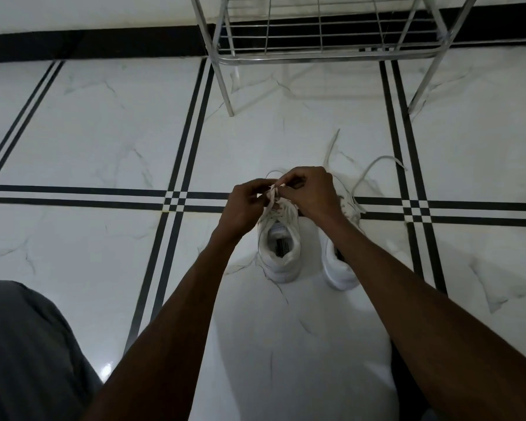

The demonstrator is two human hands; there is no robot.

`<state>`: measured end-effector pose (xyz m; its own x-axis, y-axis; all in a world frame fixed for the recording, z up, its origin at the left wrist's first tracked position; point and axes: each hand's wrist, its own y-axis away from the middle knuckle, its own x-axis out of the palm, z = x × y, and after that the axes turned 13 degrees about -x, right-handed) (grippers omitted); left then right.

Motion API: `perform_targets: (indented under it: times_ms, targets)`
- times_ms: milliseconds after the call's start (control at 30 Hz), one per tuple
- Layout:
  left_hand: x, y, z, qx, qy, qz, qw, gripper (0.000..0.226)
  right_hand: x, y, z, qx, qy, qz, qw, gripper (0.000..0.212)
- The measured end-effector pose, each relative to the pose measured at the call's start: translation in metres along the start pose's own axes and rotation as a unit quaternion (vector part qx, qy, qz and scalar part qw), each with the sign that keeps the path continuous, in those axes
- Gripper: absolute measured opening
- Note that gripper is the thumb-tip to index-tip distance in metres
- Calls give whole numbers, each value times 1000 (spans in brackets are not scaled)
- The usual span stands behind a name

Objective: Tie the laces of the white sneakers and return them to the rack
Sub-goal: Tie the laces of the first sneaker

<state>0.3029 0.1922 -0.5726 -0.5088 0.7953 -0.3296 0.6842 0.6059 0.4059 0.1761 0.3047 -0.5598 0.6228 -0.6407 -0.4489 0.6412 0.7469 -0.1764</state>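
Two white sneakers stand side by side on the tiled floor, heels toward me. Over the tongue of the left sneaker [280, 250], my left hand [243, 205] and my right hand [308, 192] both pinch its white laces [272, 194], fingers closed on the strands. The right sneaker [339, 268] is partly hidden under my right forearm. Its loose laces [374, 168] trail across the floor beyond it. The front of the left sneaker is hidden behind my hands.
A metal wire shoe rack [322, 53] stands just beyond the sneakers, its low shelf bare, with legs at the left [225, 89] and right [422, 86]. The white marble floor [104, 132] has black stripe lines. My grey-trousered knee [25, 344] fills the lower left.
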Motion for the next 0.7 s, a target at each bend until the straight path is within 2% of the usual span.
perform_targets:
  times_ms: [100,200,300,367,433,533,700]
  targets:
    - [-2,-2,3,31,-107,-58,992,24,-6,4,-3,38,6,18,999,14]
    - [-10,1,9,22,-173,-96,980,27,-12,8,-15,86,57,25,994,15]
    - [-24,8,23,-14,-276,-118,954,27,-34,7,-32,230,130,-32,964,26]
    - [-31,12,34,-13,-339,-131,932,27,-41,10,-36,295,193,-31,935,42]
    - [-32,15,40,-3,-358,-132,924,27,-38,14,-33,281,237,-23,930,45]
    - [-31,17,36,14,-363,-161,918,27,-30,16,-28,241,276,-17,930,28]
    - [-28,28,38,24,-398,-228,888,24,-31,17,-26,220,269,-9,937,18]
